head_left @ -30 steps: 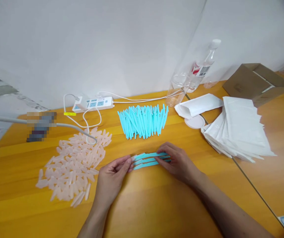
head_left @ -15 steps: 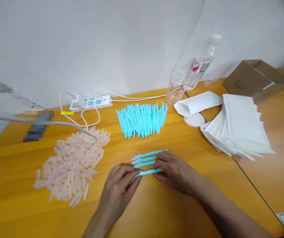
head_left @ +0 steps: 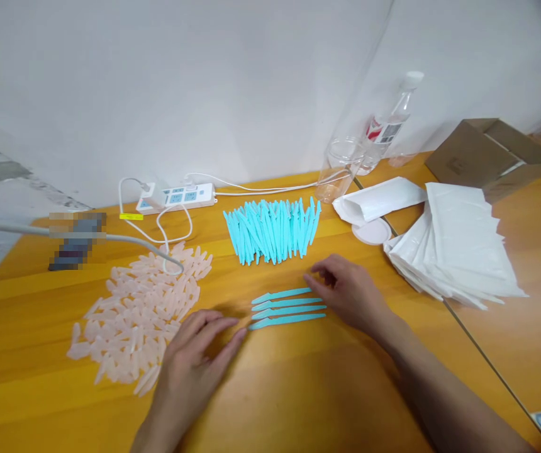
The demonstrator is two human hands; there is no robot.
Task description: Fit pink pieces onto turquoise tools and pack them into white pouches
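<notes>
four slim turquoise sticks [head_left: 289, 311], side by side, between both hands [head_left: 186, 360]

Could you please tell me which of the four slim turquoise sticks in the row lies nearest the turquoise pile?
The topmost slim turquoise stick, its right end by the right hand; the other three sticks lie below it.

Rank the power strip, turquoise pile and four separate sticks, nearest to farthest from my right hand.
1. Four separate sticks, just left of your right hand.
2. Turquoise pile, ahead and left.
3. Power strip, farther left, by the wall.
</notes>
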